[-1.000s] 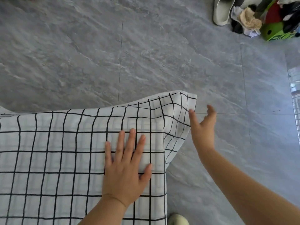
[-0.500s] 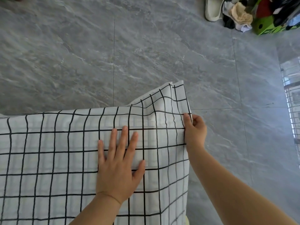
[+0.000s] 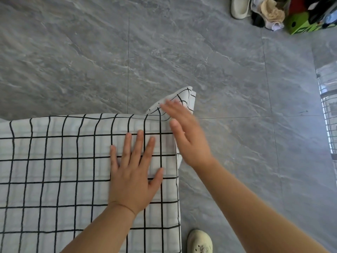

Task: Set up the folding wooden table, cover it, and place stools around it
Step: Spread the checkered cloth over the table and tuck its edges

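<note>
The left hand (image 3: 134, 179) lies palm down on a white cloth with a black grid pattern (image 3: 54, 161). Its fingers are straight and spread, with the thumb out to the side, pressing the fabric flat close to the right edge. Just beside it, the right hand (image 3: 189, 137) is held out over that edge near the far corner. Its fingers are straight and close together and it grips nothing. It is blurred, so I cannot tell whether it touches the cloth.

The cloth fills the lower left of the view, lying flat over the desk, which is wholly hidden beneath it. The cloth hangs down past the right side. At the far right corner a loose flap of cloth (image 3: 184, 94) stands up beyond the fingertips of the right hand.

All around is a grey marbled tile floor (image 3: 182, 52). A cream-coloured perforated shoe (image 3: 199, 241) stands on it beside the near right side of the cloth. Well apart, at the far right, lie a pale slipper (image 3: 239, 8), a heap of crumpled fabric (image 3: 271, 11) and a bright green box (image 3: 308, 27). A wire rack (image 3: 331, 121) shows at the right border.
</note>
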A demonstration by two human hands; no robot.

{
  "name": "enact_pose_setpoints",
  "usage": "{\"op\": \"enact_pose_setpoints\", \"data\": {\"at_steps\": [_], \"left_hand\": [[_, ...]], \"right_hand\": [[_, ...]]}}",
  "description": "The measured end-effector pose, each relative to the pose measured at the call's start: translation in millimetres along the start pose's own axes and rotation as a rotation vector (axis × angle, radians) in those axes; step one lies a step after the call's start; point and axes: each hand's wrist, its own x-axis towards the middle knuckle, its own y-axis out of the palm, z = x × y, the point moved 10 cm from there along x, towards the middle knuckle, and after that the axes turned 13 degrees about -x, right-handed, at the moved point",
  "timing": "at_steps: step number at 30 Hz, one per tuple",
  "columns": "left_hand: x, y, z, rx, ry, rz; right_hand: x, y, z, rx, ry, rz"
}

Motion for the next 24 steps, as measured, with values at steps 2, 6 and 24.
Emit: {"op": "enact_pose_setpoints", "data": {"at_steps": [2, 6, 24], "left_hand": [[-0.6, -1.1, -0.3, 0.002, 0.004, -0.016], [-2.8, -2.7, -1.0, -0.011, 0.015, -0.047], [-25.0, -47.9, 4.7, -0.361, 0.021, -0.190]], "right_hand": [[1.1, 20.8, 0.5, 0.016, 0.005, 0.173], [-3.6, 25.9, -20.0, 0.047, 0.143, 0.206], [-62.1, 36.9, 58.4, -0.725, -0.111, 0.027]]}}
